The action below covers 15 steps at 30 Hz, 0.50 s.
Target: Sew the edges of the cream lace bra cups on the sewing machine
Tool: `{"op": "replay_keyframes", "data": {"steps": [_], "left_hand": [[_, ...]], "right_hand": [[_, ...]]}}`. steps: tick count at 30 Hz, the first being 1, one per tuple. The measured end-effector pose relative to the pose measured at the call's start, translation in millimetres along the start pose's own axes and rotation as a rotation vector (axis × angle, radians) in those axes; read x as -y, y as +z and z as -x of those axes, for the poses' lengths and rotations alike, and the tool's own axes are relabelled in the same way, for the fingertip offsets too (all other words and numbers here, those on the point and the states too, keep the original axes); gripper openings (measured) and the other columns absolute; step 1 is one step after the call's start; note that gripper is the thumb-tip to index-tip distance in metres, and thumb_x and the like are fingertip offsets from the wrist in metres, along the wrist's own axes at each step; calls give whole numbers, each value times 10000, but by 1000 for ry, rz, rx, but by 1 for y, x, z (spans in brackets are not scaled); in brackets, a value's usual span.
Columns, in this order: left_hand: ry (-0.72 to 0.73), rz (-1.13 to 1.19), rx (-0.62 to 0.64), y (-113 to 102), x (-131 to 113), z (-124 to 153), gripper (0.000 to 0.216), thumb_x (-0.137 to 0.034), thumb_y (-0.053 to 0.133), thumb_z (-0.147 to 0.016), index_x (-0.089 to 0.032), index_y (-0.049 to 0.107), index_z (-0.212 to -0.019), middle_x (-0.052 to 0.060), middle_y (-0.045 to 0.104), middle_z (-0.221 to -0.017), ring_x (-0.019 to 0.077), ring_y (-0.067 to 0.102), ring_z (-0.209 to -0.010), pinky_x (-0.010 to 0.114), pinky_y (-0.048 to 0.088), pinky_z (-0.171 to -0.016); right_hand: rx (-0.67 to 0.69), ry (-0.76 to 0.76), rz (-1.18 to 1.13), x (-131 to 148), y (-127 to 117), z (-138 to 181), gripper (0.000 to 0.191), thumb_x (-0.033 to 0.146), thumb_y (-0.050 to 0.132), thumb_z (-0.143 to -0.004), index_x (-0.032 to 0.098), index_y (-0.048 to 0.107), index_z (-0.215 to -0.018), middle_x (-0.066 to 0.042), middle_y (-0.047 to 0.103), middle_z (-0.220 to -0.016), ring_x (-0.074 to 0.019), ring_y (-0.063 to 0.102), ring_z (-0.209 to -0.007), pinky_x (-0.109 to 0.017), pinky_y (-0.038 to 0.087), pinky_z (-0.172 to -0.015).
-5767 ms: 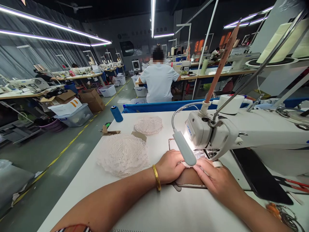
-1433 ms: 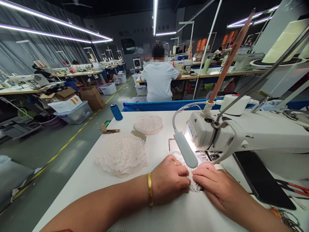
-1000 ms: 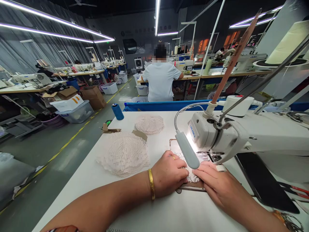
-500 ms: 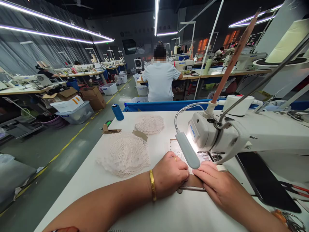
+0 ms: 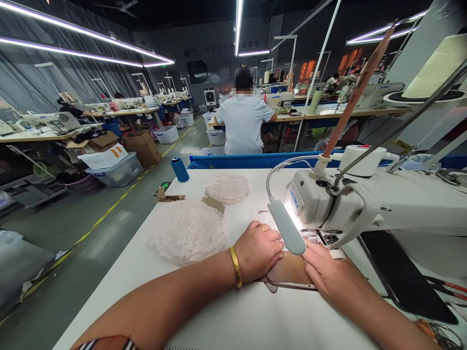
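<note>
My left hand (image 5: pixel 259 250) rests on the white table (image 5: pixel 233 316) with its fingers curled down on a small lace piece, which the machine lamp (image 5: pixel 286 226) mostly hides. My right hand (image 5: pixel 326 272) lies flat, fingers stretched toward the needle area of the white sewing machine (image 5: pixel 346 204). Between the two hands shows a brown template plate (image 5: pixel 288 272). A gold bangle sits on my left wrist.
A large lace pile (image 5: pixel 189 231) and a smaller lace pile (image 5: pixel 228 188) lie left of the machine, with cardboard scraps (image 5: pixel 166 196) and a blue thread spool (image 5: pixel 179 169) behind. A black panel (image 5: pixel 394 270) lies at the right. A person in a white shirt (image 5: pixel 243 124) sits ahead.
Both hands have slid forward toward the needle, carrying the lace piece under the lamp. The brown plate shows again between them.
</note>
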<state>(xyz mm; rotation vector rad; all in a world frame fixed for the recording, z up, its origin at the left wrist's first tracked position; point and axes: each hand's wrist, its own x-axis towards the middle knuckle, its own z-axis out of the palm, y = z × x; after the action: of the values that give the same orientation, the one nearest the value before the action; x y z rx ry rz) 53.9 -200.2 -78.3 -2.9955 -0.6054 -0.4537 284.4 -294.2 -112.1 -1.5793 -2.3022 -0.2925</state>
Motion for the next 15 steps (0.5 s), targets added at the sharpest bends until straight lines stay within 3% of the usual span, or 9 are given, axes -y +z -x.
{"op": "replay_keyframes", "data": {"steps": [4, 7, 9, 12, 15], "left_hand": [[-13, 34, 45, -4, 3, 0, 165, -288, 587, -1024, -186, 653, -911, 47, 688, -990, 238, 623, -953, 390, 420, -830], [-62, 86, -2, -6, 8, 0, 146, -306, 605, -1013, -186, 660, -950, 71, 685, -1060, 252, 614, -1006, 389, 454, -862], [-125, 100, -18, -9, 11, 1, 147, -318, 633, -1004, -178, 670, -1031, 90, 689, -1142, 265, 613, -1078, 399, 467, -910], [-213, 46, 67, -20, 11, 3, 344, -429, 701, -979, -152, 670, -1181, 125, 683, -1265, 305, 613, -1189, 422, 473, -942], [-212, -2, 255, -41, 7, 7, 379, -512, 608, -1025, -155, 723, -964, 98, 741, -995, 286, 686, -946, 405, 477, -814]], "right_hand": [[-2, 7, -32, -2, 1, 1, 577, 125, 379, -964, 244, 579, -1493, -140, 762, -1200, -239, 713, -657, -314, 493, -385], [-34, 20, -64, -1, 2, 2, 551, 135, 387, -962, 255, 596, -1458, -131, 761, -1201, -250, 723, -695, -330, 526, -409], [-50, 14, -126, 1, -1, 1, 517, 127, 398, -959, 268, 617, -1406, -107, 764, -1188, -260, 741, -796, -351, 592, -511], [-81, -86, -274, 10, -7, -6, 485, 85, 416, -958, 275, 630, -1350, -77, 757, -1221, -254, 734, -1054, -377, 644, -809], [-80, -222, -341, 22, -14, -13, 521, 97, 452, -973, 248, 561, -1459, -110, 695, -1387, -264, 684, -1226, -400, 607, -968]]}}
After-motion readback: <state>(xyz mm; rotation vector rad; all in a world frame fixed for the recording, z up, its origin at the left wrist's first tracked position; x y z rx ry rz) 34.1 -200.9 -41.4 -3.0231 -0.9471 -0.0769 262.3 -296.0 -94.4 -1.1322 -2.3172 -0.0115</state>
